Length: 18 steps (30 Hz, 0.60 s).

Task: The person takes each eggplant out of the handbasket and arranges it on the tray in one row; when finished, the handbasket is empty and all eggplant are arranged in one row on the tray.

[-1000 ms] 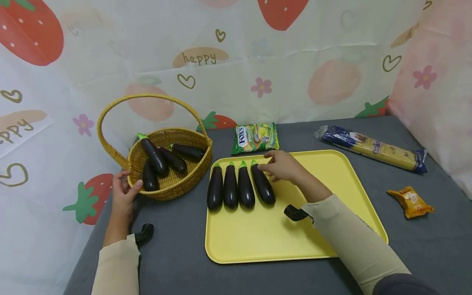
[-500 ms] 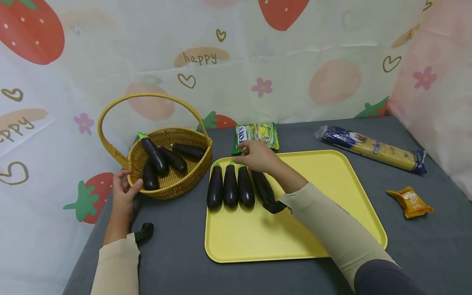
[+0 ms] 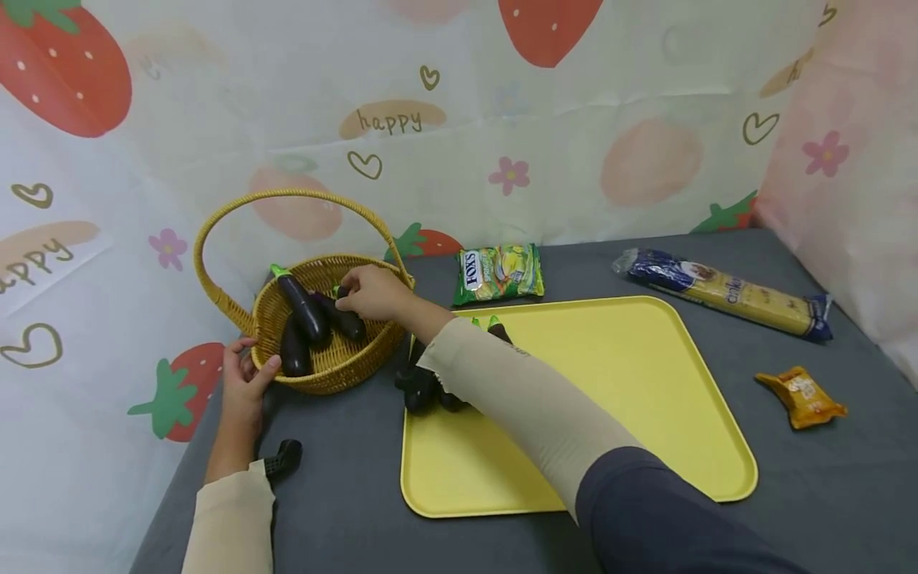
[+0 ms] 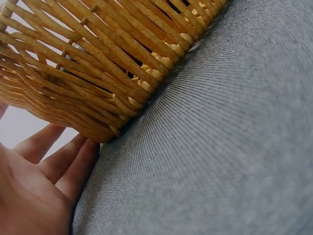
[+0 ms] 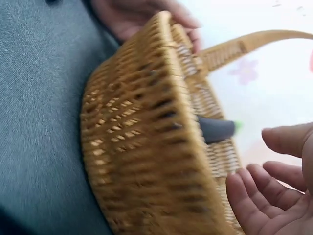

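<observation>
Fingers of the right hand [image 3: 380, 293] are apart, moved from the tray [image 3: 610, 383] to the basket [image 3: 347, 375], so eggplants [image 3: 306, 311] are within reach; the left hand [image 3: 244, 379] holds the basket.

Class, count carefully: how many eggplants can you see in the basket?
4 in the basket: the upper-left eggplant, the lower-left eggplant, the middle eggplant, and the right-hand-side eggplant, mostly hidden by the person's right hand.

One left hand [image 3: 245, 379], one right hand [image 3: 376, 293], one basket [image 3: 351, 373], one tray [image 3: 610, 343], three packets [image 3: 500, 275]. Four eggplants [image 3: 304, 311] sit in the basket; parts of four more show on the tray.
</observation>
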Motion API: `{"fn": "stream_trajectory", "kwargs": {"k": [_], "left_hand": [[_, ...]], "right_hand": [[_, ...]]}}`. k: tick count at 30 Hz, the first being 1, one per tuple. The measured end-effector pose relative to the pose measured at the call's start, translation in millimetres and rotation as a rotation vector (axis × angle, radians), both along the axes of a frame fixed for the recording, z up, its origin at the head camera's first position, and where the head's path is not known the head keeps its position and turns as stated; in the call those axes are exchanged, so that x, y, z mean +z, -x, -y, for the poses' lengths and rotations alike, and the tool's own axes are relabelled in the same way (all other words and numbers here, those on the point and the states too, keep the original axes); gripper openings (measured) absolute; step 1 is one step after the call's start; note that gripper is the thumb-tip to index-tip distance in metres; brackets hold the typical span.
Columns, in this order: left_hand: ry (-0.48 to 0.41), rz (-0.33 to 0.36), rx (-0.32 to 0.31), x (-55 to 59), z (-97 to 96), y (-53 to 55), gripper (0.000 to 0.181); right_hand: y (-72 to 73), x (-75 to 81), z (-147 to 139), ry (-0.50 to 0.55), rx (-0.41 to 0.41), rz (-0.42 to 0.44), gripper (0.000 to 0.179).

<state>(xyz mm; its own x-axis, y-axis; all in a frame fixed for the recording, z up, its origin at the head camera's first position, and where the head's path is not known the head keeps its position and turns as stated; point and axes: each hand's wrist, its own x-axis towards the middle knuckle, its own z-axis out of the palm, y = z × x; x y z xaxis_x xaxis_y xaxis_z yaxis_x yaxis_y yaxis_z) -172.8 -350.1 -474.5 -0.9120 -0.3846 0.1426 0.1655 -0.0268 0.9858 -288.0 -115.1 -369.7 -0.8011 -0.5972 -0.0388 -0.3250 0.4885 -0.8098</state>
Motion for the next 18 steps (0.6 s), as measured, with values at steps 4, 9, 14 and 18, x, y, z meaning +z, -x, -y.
{"fn": "stream_trajectory", "kwargs": {"k": [4, 9, 14, 18], "left_hand": [[0.005, 0.019, -0.002, -1.5, 3.0, -1.5, 0.04], [0.022, 0.05, -0.003, -2.8, 3.8, -5.9, 0.041], [0.025, 0.025, -0.025, -0.7, 3.8, -5.5, 0.04], [0.018, 0.013, -0.034, -0.1, 5.7, -2.6, 0.041]], "right_hand": [[0.5, -10.9, 28, -0.145, -0.035, -0.081, 0.046], [-2.5, -23.7, 44, -0.309, -0.026, -0.075, 0.057], [0.4, -26.3, 51, -0.436, -0.011, -0.103, 0.046], [4.9, -24.6, 52, -0.477, -0.009, -0.066, 0.013]]}}
